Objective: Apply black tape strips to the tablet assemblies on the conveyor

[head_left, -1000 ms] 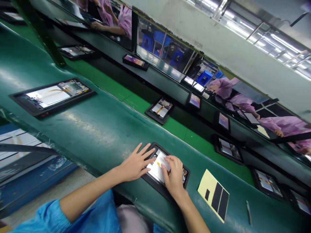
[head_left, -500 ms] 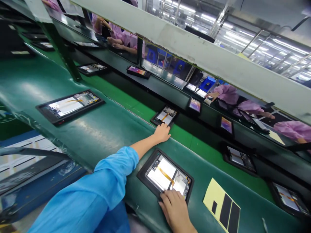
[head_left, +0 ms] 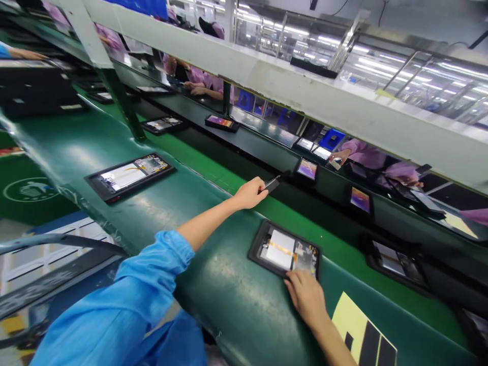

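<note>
My left hand (head_left: 249, 193) reaches out over the far edge of the green mat. It is closed on the near end of an opened tablet in a black tray (head_left: 272, 184), which is tipped up so that mostly its edge shows. My right hand (head_left: 308, 297) grips the near edge of another opened tablet (head_left: 281, 249), its fingers over the rim of the black tray around it. White battery, orange ribbon cable and circuit board show inside that one. A third opened tablet (head_left: 129, 175) lies in its tray on the mat to the left.
A yellow sheet with black strips (head_left: 353, 315) lies at the right. Beyond the mat (head_left: 229, 284) run a green strip and a dark line bearing several tablets (head_left: 360, 199). A slanted post (head_left: 122, 104) and long beam (head_left: 274, 71) cross above. Co-workers in pink sleeves (head_left: 366, 152) sit opposite.
My left hand has taken hold of the far tablet and tipped it up. My right hand has pushed its tablet away from me, towards the mat's far edge. The view has shifted somewhat.
</note>
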Demonstrator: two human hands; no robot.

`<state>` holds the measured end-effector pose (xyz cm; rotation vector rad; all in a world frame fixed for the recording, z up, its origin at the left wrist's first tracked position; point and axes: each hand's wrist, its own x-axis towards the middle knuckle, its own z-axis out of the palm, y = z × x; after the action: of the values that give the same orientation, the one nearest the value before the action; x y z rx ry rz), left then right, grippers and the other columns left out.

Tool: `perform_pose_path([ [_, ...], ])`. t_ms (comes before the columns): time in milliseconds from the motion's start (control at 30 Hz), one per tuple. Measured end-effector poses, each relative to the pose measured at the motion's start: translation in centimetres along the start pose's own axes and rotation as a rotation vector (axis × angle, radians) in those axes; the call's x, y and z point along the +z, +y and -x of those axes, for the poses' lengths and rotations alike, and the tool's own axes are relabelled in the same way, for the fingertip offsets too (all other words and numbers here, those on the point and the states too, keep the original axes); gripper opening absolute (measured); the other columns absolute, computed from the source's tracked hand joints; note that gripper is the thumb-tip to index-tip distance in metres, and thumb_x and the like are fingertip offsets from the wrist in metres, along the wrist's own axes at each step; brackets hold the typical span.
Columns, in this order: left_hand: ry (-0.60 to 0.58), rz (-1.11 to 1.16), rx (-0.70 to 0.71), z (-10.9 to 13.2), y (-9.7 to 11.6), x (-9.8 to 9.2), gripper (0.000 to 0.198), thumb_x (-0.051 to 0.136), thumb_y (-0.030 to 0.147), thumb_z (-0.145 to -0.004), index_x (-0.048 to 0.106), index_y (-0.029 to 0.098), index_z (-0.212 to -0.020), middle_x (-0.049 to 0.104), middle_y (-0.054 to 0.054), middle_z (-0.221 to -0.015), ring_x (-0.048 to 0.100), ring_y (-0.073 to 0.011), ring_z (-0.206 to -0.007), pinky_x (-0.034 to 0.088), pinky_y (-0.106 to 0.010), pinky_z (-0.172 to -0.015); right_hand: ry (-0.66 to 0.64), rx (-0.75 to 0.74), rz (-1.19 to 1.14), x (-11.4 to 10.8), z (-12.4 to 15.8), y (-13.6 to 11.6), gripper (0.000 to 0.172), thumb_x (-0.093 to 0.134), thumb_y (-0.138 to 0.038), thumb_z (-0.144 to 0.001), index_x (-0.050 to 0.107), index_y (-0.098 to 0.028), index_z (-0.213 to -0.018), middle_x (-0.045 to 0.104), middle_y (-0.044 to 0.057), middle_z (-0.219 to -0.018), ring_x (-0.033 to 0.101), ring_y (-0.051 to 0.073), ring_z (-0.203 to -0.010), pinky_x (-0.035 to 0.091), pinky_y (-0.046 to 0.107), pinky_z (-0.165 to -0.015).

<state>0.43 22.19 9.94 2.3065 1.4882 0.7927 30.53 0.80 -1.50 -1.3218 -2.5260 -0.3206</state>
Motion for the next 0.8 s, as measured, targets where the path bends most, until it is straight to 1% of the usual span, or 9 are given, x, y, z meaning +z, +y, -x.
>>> perform_pose_path([
  [67, -0.016, 0.038, 0.069, 3.0, -0.9, -1.8, 0.009, 0.052, 0.028, -0.093, 0.055, 0.02, -0.088, 0.058, -0.003, -0.094, 0.057, -0.0171, -0.082, 0.048, -0.031, -0.079, 0.036, 0.129, 0.112, 0.3, -1.4, 3.5, 0.022, 0.049, -0.029, -0.104, 0.068, -0.017, -0.102, 0.07, 0.01, -0.095, 0.063, 0.023, -0.085, 0.046, 0.034, -0.076],
  [100, -0.025, 0.052, 0.1, 4.9, -1.3, -2.4, 0.008, 0.052, 0.027, -0.091, 0.055, 0.021, -0.088, 0.058, -0.002, -0.093, 0.056, -0.0172, -0.082, 0.048, -0.031, -0.079, 0.065, 0.246, 0.195, 0.5, -2.0, 4.9, 0.025, 0.048, -0.03, -0.104, 0.068, -0.015, -0.104, 0.07, 0.012, -0.097, 0.062, 0.025, -0.086, 0.046, 0.036, -0.076],
  [200, -0.071, 0.074, 0.181, 11.6, -2.5, -3.4, 0.003, 0.051, 0.023, -0.085, 0.054, 0.021, -0.085, 0.058, -0.003, -0.091, 0.056, -0.0185, -0.086, 0.048, -0.031, -0.08, 0.128, 0.491, 0.316, 0.5, -2.9, 7.1, 0.036, 0.044, -0.034, -0.104, 0.066, -0.011, -0.121, 0.067, 0.018, -0.115, 0.06, 0.031, -0.098, 0.043, 0.039, -0.078],
  [333, -0.117, 0.054, 0.184, 19.8, -5.1, -3.3, 0.007, 0.054, 0.022, -0.081, 0.061, 0.021, -0.082, 0.062, -0.008, -0.105, 0.057, -0.023, -0.101, 0.049, -0.035, -0.09, 0.15, 0.45, 0.201, 0.3, -2.5, 5.7, 0.046, 0.036, -0.045, -0.106, 0.066, -0.014, -0.123, 0.066, 0.015, -0.12, 0.059, 0.031, -0.106, 0.043, 0.041, -0.085],
  [400, -0.091, 0.023, 0.0, 22.3, -6.8, -3.0, 0.013, 0.053, 0.027, -0.084, 0.065, 0.022, -0.085, 0.061, -0.009, -0.121, 0.056, -0.0254, -0.116, 0.048, -0.039, -0.1, 0.161, 0.399, 0.144, 0.3, -2.0, 4.4, 0.05, 0.033, -0.049, -0.107, 0.067, -0.015, -0.12, 0.067, 0.014, -0.119, 0.06, 0.03, -0.106, 0.044, 0.041, -0.087],
  [500, -0.052, -0.046, -0.303, 23.3, -8.6, -2.2, 0.033, 0.049, 0.039, -0.091, 0.065, 0.02, -0.114, 0.062, -0.011, -0.121, 0.06, -0.0267, -0.114, 0.05, -0.041, -0.099, 0.183, 0.317, 0.075, 0.2, -1.8, 2.6, 0.052, 0.032, -0.052, -0.108, 0.067, -0.016, -0.119, 0.068, 0.014, -0.118, 0.061, 0.029, -0.105, 0.045, 0.041, -0.087],
  [600, -0.086, -0.092, -0.442, 22.0, -8.6, -1.1, 0.048, 0.046, 0.039, -0.094, 0.054, 0.015, -0.135, 0.068, -0.01, -0.103, 0.067, -0.0272, -0.097, 0.054, -0.04, -0.087, 0.2, 0.237, 0.009, -0.1, -2.1, 1.1, 0.048, 0.035, -0.051, -0.108, 0.067, -0.016, -0.119, 0.068, 0.014, -0.117, 0.063, 0.028, -0.106, 0.047, 0.039, -0.086],
  [667, -0.126, -0.112, -0.488, 20.7, -7.8, -0.5, 0.046, 0.05, 0.034, -0.092, 0.054, 0.016, -0.133, 0.07, -0.01, -0.1, 0.069, -0.0279, -0.095, 0.054, -0.039, -0.084, 0.214, 0.19, -0.016, -0.4, -2.2, 0.3, 0.046, 0.037, -0.051, -0.108, 0.066, -0.017, -0.118, 0.068, 0.013, -0.117, 0.064, 0.028, -0.106, 0.048, 0.04, -0.086],
  [800, -0.147, -0.146, -0.541, 18.7, -6.4, 0.2, 0.033, 0.053, 0.027, -0.092, 0.057, 0.015, -0.122, 0.07, -0.013, -0.115, 0.069, -0.0279, -0.101, 0.054, -0.041, -0.089, 0.269, 0.1, -0.007, -0.3, -1.5, -0.1, 0.045, 0.039, -0.053, -0.107, 0.067, -0.019, -0.117, 0.07, 0.013, -0.116, 0.067, 0.029, -0.103, 0.051, 0.041, -0.084],
])
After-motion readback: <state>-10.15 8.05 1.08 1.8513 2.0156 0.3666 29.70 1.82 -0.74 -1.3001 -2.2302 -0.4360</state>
